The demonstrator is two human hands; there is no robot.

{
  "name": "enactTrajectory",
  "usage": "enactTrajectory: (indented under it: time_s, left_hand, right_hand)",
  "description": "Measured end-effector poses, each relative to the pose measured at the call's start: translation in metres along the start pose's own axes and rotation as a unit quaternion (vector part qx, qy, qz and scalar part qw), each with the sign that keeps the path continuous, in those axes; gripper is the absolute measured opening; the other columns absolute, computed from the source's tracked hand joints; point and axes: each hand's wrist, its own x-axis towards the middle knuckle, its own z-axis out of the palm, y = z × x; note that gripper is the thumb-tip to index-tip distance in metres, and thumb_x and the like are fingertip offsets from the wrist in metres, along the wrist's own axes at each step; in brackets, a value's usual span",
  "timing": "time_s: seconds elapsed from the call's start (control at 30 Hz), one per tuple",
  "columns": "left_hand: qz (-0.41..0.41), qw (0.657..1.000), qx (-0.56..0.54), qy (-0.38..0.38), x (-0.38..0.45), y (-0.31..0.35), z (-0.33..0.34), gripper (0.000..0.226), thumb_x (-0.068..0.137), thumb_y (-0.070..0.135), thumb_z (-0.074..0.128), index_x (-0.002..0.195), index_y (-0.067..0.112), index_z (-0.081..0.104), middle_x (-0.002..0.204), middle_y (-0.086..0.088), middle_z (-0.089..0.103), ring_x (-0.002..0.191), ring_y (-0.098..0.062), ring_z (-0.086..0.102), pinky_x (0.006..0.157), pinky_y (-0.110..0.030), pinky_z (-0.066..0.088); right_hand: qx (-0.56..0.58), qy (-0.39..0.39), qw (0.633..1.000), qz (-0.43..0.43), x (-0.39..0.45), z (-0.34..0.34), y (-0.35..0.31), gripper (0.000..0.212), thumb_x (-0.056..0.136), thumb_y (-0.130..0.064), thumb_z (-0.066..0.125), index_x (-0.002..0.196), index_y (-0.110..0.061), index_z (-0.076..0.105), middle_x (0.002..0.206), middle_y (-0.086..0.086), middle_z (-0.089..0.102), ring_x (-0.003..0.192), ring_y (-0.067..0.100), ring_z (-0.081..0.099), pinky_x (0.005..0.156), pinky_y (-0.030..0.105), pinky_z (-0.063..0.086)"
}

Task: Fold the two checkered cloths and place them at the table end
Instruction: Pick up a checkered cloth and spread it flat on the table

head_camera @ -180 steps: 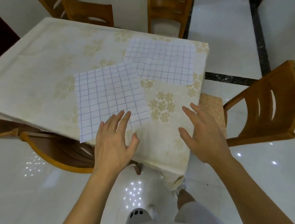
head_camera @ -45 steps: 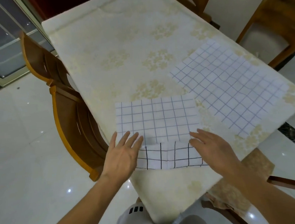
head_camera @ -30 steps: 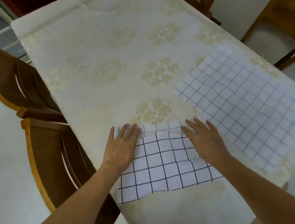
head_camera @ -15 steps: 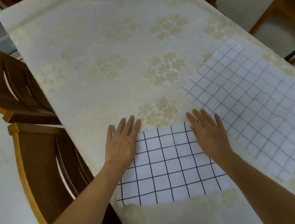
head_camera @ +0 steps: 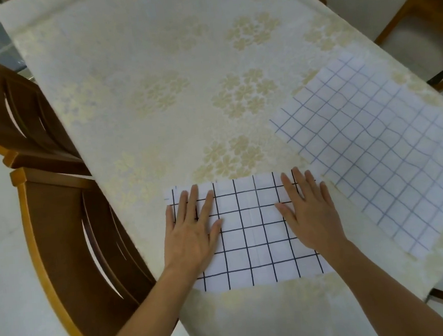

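Head view: left hand [head_camera: 191, 231] and right hand [head_camera: 309, 214] press flat-fingered on the folded cloth [head_camera: 254, 234], its long axis left-right; unfolded cloth [head_camera: 388, 149] lies right, nearer the right hand.

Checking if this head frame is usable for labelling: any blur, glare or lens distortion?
Head view: wide-angle bend bows the table edges and chairs; soft, even light, no hard shadows or glare; folded cloth and both hands sharp; flat cloth grid fainter, slightly soft.

Head cam, looks down, close to table [head_camera: 154, 67].
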Motion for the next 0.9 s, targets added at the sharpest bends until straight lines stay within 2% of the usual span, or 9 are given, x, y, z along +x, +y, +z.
enactTrajectory:
  time_s: [0.07,0.17,0.3,0.6,0.8,0.9]
  left_hand:
    - [0.013,1.0,0.007,-0.001,0.007,-0.001,0.002,0.065,0.098,0.064,-0.002,0.155,0.035,-0.013,0.165,0.002,-0.016,0.152,-0.021,-0.014,0.124,-0.048,0.002]
    - [0.02,1.0,0.021,0.005,0.014,-0.001,0.004,0.065,0.099,0.063,0.001,0.157,0.033,-0.007,0.166,0.0,-0.011,0.153,-0.023,-0.01,0.124,-0.05,0.006]
    - [0.018,0.999,0.027,0.011,0.014,0.0,0.006,0.065,0.099,0.062,0.002,0.157,0.033,-0.007,0.166,-0.002,-0.012,0.153,-0.024,-0.011,0.124,-0.051,0.006]
    - [0.03,0.999,0.018,0.04,0.003,-0.01,0.016,0.065,0.101,0.059,0.015,0.158,0.031,0.001,0.167,-0.003,-0.006,0.154,-0.025,-0.004,0.122,-0.054,0.013]
    - [0.035,0.998,0.005,0.049,0.008,-0.012,0.016,0.065,0.102,0.056,0.017,0.159,0.03,0.001,0.167,-0.003,-0.005,0.154,-0.022,-0.006,0.123,-0.054,0.011]
    - [0.017,0.998,-0.014,0.06,-0.012,-0.008,0.011,0.065,0.102,0.054,0.018,0.159,0.027,0.002,0.168,-0.002,-0.003,0.154,-0.021,-0.006,0.124,-0.05,0.007]
  right_hand:
    - [-0.004,0.0,1.0,0.008,-0.001,0.002,0.002,0.069,0.101,-0.06,0.017,0.159,-0.023,0.013,0.167,0.007,0.009,0.153,0.031,0.01,0.122,0.054,0.018]
    - [-0.01,0.001,1.0,0.026,-0.005,0.004,0.003,0.068,0.101,-0.06,0.016,0.159,-0.024,0.013,0.167,0.006,0.01,0.153,0.031,0.011,0.121,0.055,0.018]
    - [-0.009,0.001,0.999,0.032,-0.008,0.004,0.001,0.068,0.101,-0.06,0.017,0.159,-0.025,0.015,0.167,0.006,0.012,0.153,0.032,0.013,0.121,0.056,0.019]
    - [-0.014,0.002,1.0,0.016,-0.005,0.007,-0.001,0.072,0.1,-0.065,0.017,0.159,-0.026,0.007,0.167,0.008,0.004,0.154,0.031,0.003,0.122,0.054,0.016]
    - [-0.022,0.016,1.0,0.012,-0.004,0.011,0.004,0.072,0.101,-0.063,0.021,0.159,-0.023,0.01,0.167,0.01,0.006,0.154,0.033,0.003,0.121,0.055,0.019]
    - [-0.005,0.019,0.999,0.028,-0.014,0.003,-0.002,0.075,0.099,-0.064,0.023,0.16,-0.023,0.005,0.167,0.009,0.002,0.154,0.031,0.0,0.123,0.053,0.015]
